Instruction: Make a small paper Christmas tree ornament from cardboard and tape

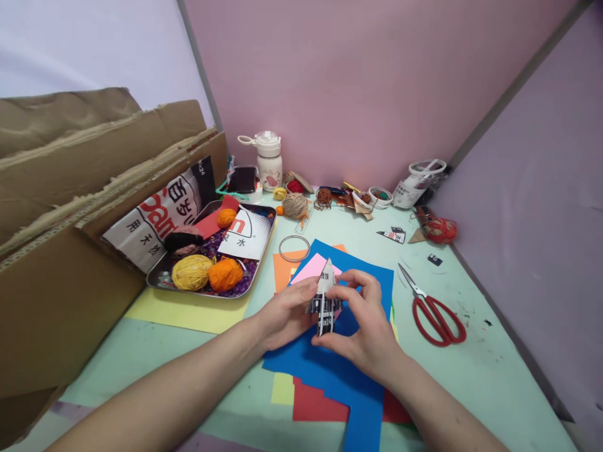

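Note:
Between both hands is a small rocket-shaped paper cutout (326, 304), pale at its pointed top and dark with printed characters lower down. My left hand (289, 314) grips its left side, thumb near the upper part. With fingers bent around the right side and lower end, my right hand (365, 314) holds it too. Beneath the hands lies a blue sheet (372, 376) with a notched lower edge, and a pink sheet (308, 269) shows behind the cutout. Red-handled scissors (436, 317) rest to the right of my right hand, blades slightly apart.
At left, a metal tray (264, 254) holds yarn balls and printed paper beside stacked cardboard (61, 251). A white bottle (270, 163), yarn balls (296, 206) and a white tub (414, 188) line the back. Printed scraps (394, 235) and a metal ring (294, 248) lie on the table.

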The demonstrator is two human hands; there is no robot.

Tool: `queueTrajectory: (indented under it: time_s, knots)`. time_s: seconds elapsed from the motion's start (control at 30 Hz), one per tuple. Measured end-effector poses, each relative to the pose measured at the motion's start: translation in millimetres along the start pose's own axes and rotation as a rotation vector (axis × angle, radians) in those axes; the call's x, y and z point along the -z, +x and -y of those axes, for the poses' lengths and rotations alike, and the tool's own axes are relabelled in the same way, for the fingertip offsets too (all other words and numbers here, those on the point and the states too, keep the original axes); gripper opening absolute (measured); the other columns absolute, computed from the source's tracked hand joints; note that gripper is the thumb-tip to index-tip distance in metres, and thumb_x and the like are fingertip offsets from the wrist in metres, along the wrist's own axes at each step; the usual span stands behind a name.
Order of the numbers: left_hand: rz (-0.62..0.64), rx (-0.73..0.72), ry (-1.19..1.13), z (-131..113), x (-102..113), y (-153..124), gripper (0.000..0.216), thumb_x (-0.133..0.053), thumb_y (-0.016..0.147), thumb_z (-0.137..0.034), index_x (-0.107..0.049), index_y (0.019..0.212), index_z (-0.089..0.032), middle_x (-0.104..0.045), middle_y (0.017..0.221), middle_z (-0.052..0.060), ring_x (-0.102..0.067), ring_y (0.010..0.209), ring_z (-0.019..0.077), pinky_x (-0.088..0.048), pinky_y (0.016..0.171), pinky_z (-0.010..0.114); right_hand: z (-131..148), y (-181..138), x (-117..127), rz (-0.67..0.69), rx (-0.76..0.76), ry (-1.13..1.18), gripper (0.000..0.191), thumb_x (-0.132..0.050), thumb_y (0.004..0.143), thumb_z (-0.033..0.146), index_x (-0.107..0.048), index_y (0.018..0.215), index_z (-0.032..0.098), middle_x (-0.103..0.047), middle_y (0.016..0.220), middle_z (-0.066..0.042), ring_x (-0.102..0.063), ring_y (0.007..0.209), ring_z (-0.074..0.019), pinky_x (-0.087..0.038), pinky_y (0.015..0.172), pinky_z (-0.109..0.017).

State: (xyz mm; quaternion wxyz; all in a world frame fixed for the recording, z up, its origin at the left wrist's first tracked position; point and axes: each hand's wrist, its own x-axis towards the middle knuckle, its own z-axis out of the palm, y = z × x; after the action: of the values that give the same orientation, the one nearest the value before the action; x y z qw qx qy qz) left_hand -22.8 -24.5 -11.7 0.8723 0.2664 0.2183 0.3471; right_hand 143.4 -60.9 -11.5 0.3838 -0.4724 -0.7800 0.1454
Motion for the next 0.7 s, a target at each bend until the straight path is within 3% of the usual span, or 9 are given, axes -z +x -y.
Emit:
queueTrajectory:
  time_s: [0.3, 0.7]
  knots:
    - [0.017, -0.014, -0.008, -0.8, 1.2, -0.3, 0.036, -0.057, 0.083, -0.035, -0.063, 0.112, -0.014, -0.066, 0.099, 0.011, -0.061, 0.091, 0.0223, -0.041, 0.085, 0.035, 0.0, -2.7, -3.8, -0.020, 0.001, -0.039, 0.059, -0.075, 0.066, 0.043, -0.048, 0.116, 0.027, -0.033, 0.124, -0.011, -0.041, 0.112, -0.0297, -0.043, 0.090, -0.048]
    - [0.009, -0.033, 0.040, -2.3, -4.1, -1.0, 0.042, -0.065, 0.078, -0.034, -0.061, 0.114, -0.014, -0.065, 0.096, 0.012, -0.059, 0.091, 0.0223, -0.041, 0.085, 0.035, -1.2, -0.7, -1.1, 0.019, 0.004, 0.013, 0.058, -0.075, 0.066, 0.041, -0.048, 0.115, 0.027, -0.033, 0.126, -0.009, -0.042, 0.112, -0.0268, -0.043, 0.093, -0.045]
